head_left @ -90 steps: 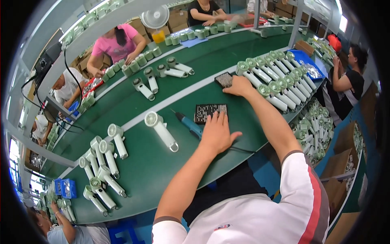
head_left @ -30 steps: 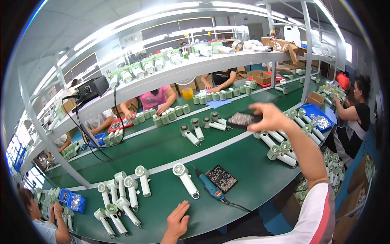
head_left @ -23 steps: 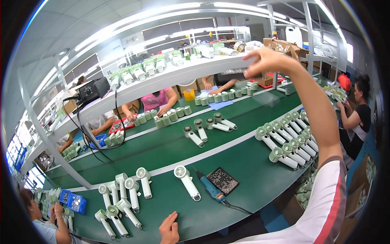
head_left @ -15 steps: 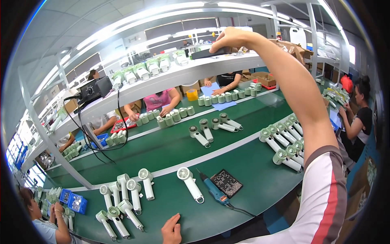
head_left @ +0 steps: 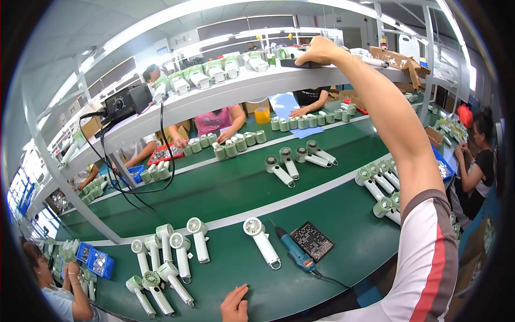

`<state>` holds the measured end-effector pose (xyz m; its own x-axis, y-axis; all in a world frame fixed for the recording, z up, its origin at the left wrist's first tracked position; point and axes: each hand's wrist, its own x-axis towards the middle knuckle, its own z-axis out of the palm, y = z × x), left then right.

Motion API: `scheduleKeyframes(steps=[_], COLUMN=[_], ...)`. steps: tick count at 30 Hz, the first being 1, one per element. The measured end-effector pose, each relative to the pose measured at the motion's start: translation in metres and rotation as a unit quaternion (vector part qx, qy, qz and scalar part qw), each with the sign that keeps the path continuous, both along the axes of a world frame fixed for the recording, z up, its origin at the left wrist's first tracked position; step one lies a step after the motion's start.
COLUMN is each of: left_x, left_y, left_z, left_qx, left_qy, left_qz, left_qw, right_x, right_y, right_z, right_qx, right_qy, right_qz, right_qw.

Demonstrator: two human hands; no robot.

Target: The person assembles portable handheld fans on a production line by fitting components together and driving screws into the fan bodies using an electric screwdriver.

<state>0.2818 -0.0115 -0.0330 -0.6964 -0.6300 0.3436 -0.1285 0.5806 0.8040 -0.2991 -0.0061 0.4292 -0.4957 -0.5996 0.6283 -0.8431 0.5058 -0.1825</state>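
My right hand (head_left: 321, 52) is stretched far up to the white shelf, its fingers closed on the edge of a flat black tray-like object (head_left: 289, 63). That object lies at the shelf's surface, partly hidden by the hand. My left hand (head_left: 235, 305) rests low at the bench's near edge, fingers stretched, holding nothing. Ahead of it lies a white handheld fan (head_left: 262, 242) with a round grille head and a wrist loop. Beside the fan are a teal electric screwdriver (head_left: 294, 251) with a cable and a black tray of small screws (head_left: 311, 241).
Several handheld fans (head_left: 161, 268) lie at left, more (head_left: 375, 182) at right. Fans (head_left: 292, 161) also lie on the green conveyor (head_left: 214, 188). The shelf (head_left: 236, 88) carries fan parts and a black power unit (head_left: 120, 104) with hanging cables. Co-workers sit across and at both sides.
The view has shifted slightly, moving the bench things rightward in the picture. My right hand stays on the black object at the shelf. The left hand still rests at the bench edge.
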Motion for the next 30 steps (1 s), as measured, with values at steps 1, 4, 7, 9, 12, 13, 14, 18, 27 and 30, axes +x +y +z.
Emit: scheduleKeyframes(steps=[1, 4, 7, 9, 12, 13, 14, 18, 27, 30], left_x=[-0.001, -0.003, -0.001, 0.003, 0.009, 0.013, 0.014, 0.003, 0.088, 0.129], left_y=[-0.001, 0.001, 0.003, 0.007, 0.013, 0.015, 0.014, 0.012, 0.099, 0.124], left_z=[0.001, 0.008, 0.011, 0.012, 0.014, 0.012, 0.010, 0.005, -0.087, -0.179], left_qx=[-0.001, 0.005, 0.011, 0.012, 0.011, 0.011, 0.010, -0.097, 0.015, 0.321], left_qy=[0.003, 0.002, -0.001, 0.000, -0.005, -0.004, -0.003, 0.093, 0.083, -0.037], left_qz=[0.000, 0.000, 0.000, -0.002, 0.001, 0.002, 0.003, 0.022, 0.162, 0.321], left_qw=[1.000, 1.000, 1.000, 1.000, 1.000, 1.000, 1.000, 0.991, 0.983, 0.890], right_x=[-0.003, -0.008, 0.002, 0.005, 0.014, 0.017, 0.017, 0.027, 0.153, 0.186], right_y=[-0.004, -0.016, -0.025, -0.027, -0.021, -0.015, -0.009, 0.024, 0.145, 0.167], right_z=[-0.002, -0.006, -0.007, -0.006, -0.008, -0.010, -0.012, -0.034, -0.240, -0.326], right_qx=[-0.001, 0.004, 0.018, 0.024, 0.021, 0.032, 0.033, -0.081, 0.056, 0.141], right_qy=[0.013, 0.026, 0.024, 0.020, -0.002, 0.001, -0.002, 0.102, 0.432, 0.333], right_qz=[-0.005, -0.027, -0.039, -0.051, -0.052, -0.055, -0.057, -0.082, 0.427, 0.505], right_qw=[1.000, 0.999, 0.999, 0.998, 0.998, 0.998, 0.998, 0.988, 0.792, 0.784])
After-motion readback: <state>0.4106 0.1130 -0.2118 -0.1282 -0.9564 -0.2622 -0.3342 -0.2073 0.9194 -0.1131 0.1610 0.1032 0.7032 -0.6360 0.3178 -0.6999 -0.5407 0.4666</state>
